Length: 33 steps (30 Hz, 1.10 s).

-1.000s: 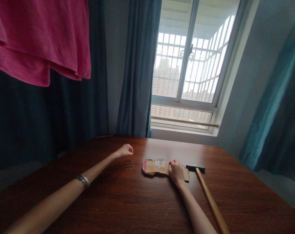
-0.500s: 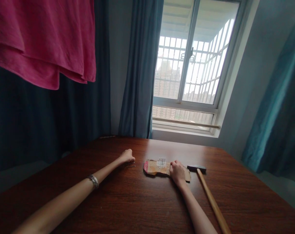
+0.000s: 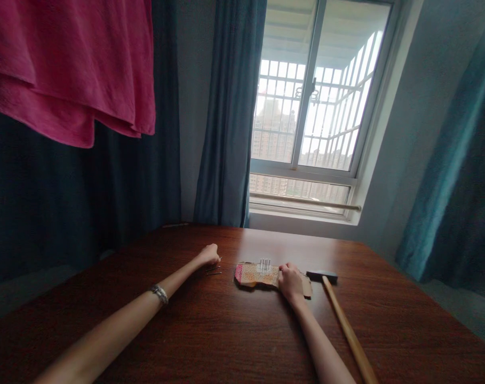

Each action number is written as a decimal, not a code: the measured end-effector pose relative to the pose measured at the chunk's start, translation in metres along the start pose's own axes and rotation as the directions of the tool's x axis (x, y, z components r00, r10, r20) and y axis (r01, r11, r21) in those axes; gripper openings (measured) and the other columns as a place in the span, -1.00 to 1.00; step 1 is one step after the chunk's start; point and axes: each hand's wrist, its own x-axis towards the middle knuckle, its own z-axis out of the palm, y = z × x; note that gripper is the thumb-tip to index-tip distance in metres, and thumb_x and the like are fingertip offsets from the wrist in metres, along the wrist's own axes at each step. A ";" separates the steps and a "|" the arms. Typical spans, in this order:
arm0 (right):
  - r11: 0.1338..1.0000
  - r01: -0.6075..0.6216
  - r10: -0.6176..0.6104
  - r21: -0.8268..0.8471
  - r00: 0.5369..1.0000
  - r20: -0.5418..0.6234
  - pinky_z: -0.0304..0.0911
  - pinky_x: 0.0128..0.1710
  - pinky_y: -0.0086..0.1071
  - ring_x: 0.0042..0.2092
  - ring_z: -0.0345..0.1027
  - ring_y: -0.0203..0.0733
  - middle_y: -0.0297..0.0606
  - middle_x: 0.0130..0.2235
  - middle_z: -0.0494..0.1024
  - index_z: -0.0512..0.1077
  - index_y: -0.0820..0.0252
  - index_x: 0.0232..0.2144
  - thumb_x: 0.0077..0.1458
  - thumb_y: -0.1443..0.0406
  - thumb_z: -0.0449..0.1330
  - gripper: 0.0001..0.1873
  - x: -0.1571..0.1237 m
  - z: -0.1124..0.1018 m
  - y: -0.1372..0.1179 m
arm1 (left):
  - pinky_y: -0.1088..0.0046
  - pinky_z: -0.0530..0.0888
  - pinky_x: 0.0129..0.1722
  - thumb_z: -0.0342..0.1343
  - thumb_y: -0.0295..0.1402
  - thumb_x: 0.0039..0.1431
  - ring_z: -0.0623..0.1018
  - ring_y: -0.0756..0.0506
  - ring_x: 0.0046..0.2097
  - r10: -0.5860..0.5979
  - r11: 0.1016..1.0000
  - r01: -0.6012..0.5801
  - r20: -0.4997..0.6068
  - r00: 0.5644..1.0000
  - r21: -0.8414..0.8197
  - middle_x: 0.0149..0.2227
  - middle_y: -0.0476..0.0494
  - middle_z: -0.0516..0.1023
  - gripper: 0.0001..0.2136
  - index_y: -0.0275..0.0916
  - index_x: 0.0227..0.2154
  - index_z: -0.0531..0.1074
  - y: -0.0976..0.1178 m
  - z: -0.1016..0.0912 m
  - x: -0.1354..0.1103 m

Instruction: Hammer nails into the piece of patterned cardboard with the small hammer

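Indoors, right hand (image 3: 291,282) on patterned board (image 3: 250,276), left hand (image 3: 208,255) beside loose nails (image 3: 214,273)

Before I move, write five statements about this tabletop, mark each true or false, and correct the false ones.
1. The right hand is on the cardboard. True.
2. The hammer lies to the left of the cardboard. False: it lies to the right.
3. Several upright nails stand on the cardboard. True.
4. The bracelet is on the right arm. False: it is on the left.
5. Both hands are on the cardboard. False: the left hand is apart from it, near the loose nails.
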 end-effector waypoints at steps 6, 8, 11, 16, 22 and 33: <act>0.994 -0.026 0.027 0.103 1.000 -0.013 0.11 -0.19 -0.41 -0.18 0.27 -0.17 -0.17 -0.28 0.44 0.46 0.19 -0.37 0.04 0.35 -0.02 -0.75 0.002 -0.001 0.003 | 0.52 0.30 -0.48 0.08 -0.38 -0.21 0.49 -0.08 -0.43 0.160 0.974 -0.165 -0.041 0.986 -0.157 -0.60 -0.14 0.48 -0.87 -0.36 -0.66 0.44 0.007 0.002 0.001; 0.981 -0.048 0.057 0.190 0.998 -0.042 0.13 -0.18 -0.41 -0.17 0.28 -0.16 -0.16 -0.28 0.45 0.47 0.18 -0.33 0.04 0.35 -0.02 -0.73 0.004 -0.005 0.003 | 0.52 0.32 -0.43 0.07 -0.33 -0.16 0.48 -0.07 -0.40 0.292 0.914 -0.309 -0.102 0.951 -0.262 -0.54 -0.11 0.51 -0.82 -0.35 -0.58 0.48 0.018 -0.001 -0.005; 0.936 -0.028 0.081 0.351 0.987 -0.139 0.17 -0.18 -0.39 -0.15 0.29 -0.14 -0.16 -0.27 0.46 0.47 0.19 -0.28 0.02 0.34 -0.01 -0.72 0.006 -0.014 -0.003 | 0.51 0.34 -0.39 0.06 -0.25 -0.09 0.46 -0.05 -0.39 0.470 0.763 -0.501 -0.182 0.864 -0.408 -0.47 -0.10 0.52 -0.74 -0.36 -0.47 0.49 0.042 -0.004 -0.020; 0.721 0.076 0.037 0.689 0.988 -0.147 0.25 -0.41 -0.41 -0.33 0.35 -0.21 -0.19 -0.31 0.50 0.48 0.20 -0.30 0.03 0.23 0.02 -0.71 0.004 -0.031 -0.030 | 0.52 0.34 -0.40 0.05 -0.20 -0.02 0.43 -0.02 -0.42 0.572 0.636 -0.598 -0.222 0.790 -0.488 -0.47 -0.11 0.50 -0.71 -0.37 -0.44 0.47 0.089 0.006 -0.052; 0.503 0.033 -0.012 0.864 0.999 -0.031 0.27 -0.50 -0.42 -0.36 0.38 -0.17 -0.20 -0.37 0.55 0.51 0.20 -0.35 -0.05 0.08 0.13 -0.66 -0.002 -0.034 -0.044 | 0.55 0.31 -0.44 0.03 -0.17 0.02 0.39 0.01 -0.44 0.649 0.597 -0.666 -0.218 0.729 -0.448 -0.49 -0.10 0.50 -0.69 -0.35 -0.43 0.49 0.117 0.029 -0.068; 0.548 -0.035 0.067 0.836 0.998 -0.002 0.27 -0.58 -0.41 -0.42 0.38 -0.16 -0.18 -0.45 0.55 0.50 0.28 -0.36 -0.06 0.04 0.11 -0.58 0.014 -0.031 -0.026 | 0.53 0.31 -0.45 0.04 -0.17 0.01 0.39 0.01 -0.46 0.549 0.608 -0.636 -0.327 0.769 -0.474 -0.51 -0.07 0.46 -0.72 -0.32 -0.41 0.46 0.127 0.036 -0.053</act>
